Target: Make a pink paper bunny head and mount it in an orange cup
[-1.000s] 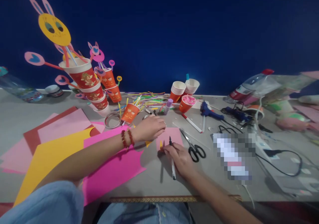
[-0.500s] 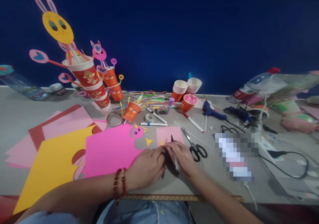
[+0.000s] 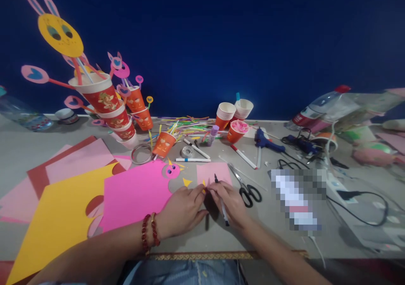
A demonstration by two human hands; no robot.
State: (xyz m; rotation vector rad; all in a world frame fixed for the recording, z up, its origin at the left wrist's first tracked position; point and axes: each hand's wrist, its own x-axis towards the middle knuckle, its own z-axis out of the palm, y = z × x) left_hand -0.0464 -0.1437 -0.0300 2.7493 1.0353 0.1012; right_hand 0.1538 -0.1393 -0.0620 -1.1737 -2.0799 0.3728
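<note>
Across the grey table, large coloured sheets are spread at the left. A round bite has been cut from the right edge of the yellow sheet, and cut-outs have been taken from the magenta sheet beside it. Behind them, a tall stacked-cup figure has been fitted with a drawn yellow face, long ears and straw arms; by its look it can be judged finished. Nearer the middle, an orange cup is tilted, with straws put in but no face seen on it.

The left hand is laid palm down, its fingers reached forward and its thumb held apart. By the right hand, a black-tipped pen is pinched, its dark end pointed away from the body. The pink paper square lies flat just beyond the fingertips, its outline seemingly uncut. Scissors are laid to its right.

On the small pink face, eyes have been drawn and yellow points set around the edge. A loose yellow triangle is left unattached near it. At the fingertips, a small yellow piece is touched, though whether it is gripped is hard to tell.
</note>
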